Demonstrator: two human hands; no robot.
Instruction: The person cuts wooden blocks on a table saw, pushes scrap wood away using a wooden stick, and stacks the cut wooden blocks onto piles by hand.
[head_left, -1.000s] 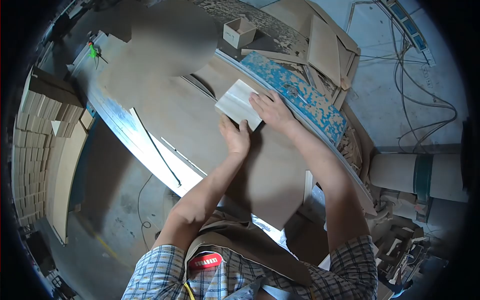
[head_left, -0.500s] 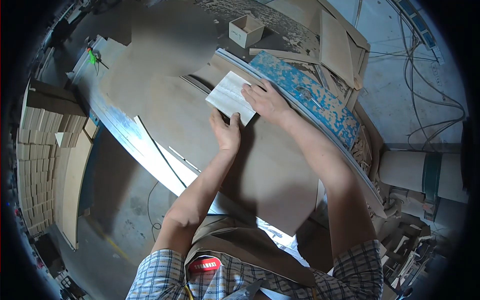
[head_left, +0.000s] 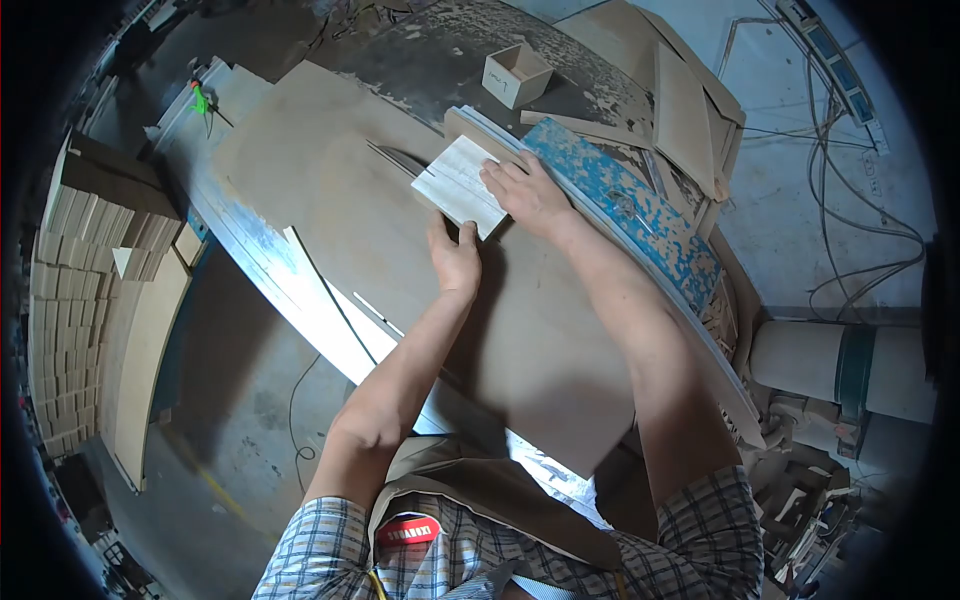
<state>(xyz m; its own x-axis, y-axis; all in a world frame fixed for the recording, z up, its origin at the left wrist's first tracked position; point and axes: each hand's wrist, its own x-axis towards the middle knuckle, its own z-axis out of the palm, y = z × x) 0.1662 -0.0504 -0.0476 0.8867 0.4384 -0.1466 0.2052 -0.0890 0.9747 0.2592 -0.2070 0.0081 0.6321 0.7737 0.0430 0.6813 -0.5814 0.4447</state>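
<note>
A pale, square board [head_left: 455, 182] lies over the brown panel [head_left: 540, 350], near a dark curved slot and the long metal-edged fence. My left hand [head_left: 455, 256] grips its near edge, thumb on top and fingers partly hidden at the side. My right hand [head_left: 527, 193] rests on the board's right edge, its fingers bent over the top surface. Part of a dark round blade-like shape [head_left: 398, 160] shows just left of the board.
A blue, worn plate [head_left: 625, 210] lies beyond the fence. Behind it stand a small open wooden box [head_left: 517, 76] and loose boards [head_left: 683, 120]. Stacked panels [head_left: 90, 290] are at the left, a green-handled tool [head_left: 199, 98] at the upper left, cables on the right floor.
The board and both hands have moved slightly left and away from my body across the panel. The camera view has shifted a little. Both hands keep their hold on the board.
</note>
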